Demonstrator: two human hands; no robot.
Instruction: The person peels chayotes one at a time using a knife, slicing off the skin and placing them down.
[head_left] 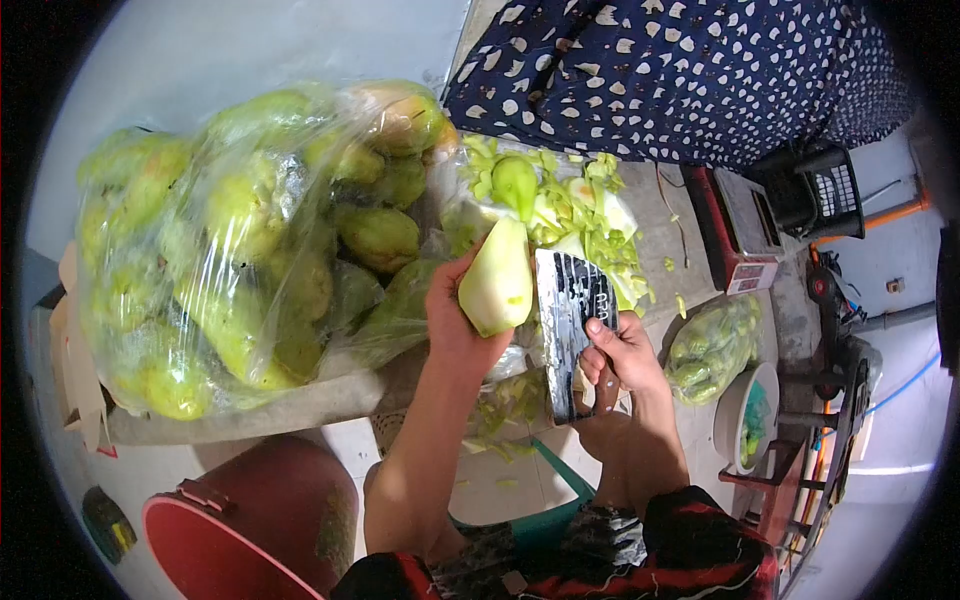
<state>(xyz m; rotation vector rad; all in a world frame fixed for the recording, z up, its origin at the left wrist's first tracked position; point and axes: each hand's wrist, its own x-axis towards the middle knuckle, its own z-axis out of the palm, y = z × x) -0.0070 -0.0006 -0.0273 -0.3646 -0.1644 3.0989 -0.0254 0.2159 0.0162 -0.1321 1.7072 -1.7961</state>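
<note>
Fruit (497, 278), pale green and peeled over its visible face, is supported in the left hand (450, 318) above the front edge of the table (665, 235). Left palm: set against the side and lower end of the fruit. Left fingers: largely hidden behind it; cannot tell whether they are spread or pressed together. Right hand (632, 358): grips a broad, dark blade (572, 315) with pale streaks and a brown handle. Right thumb: extended along the blade face. Right fingers: those visible are folded close together where blade meets handle. Blade position: just beside the fruit, broad face toward the viewer; contact with the fruit cannot be confirmed from this angle.

Surrounding items: green peelings (605, 215) lie heaped on the table beyond the hands. A large clear bag (250, 230) of green and yellowish fruit occupies the left part of the table. A red scale (735, 225) stands at the right, near a black basket (835, 190). Below the scale is a smaller bag (715, 345) of green produce, beside a white bucket (725, 430). A red bin (290, 490) stands at lower left
</note>
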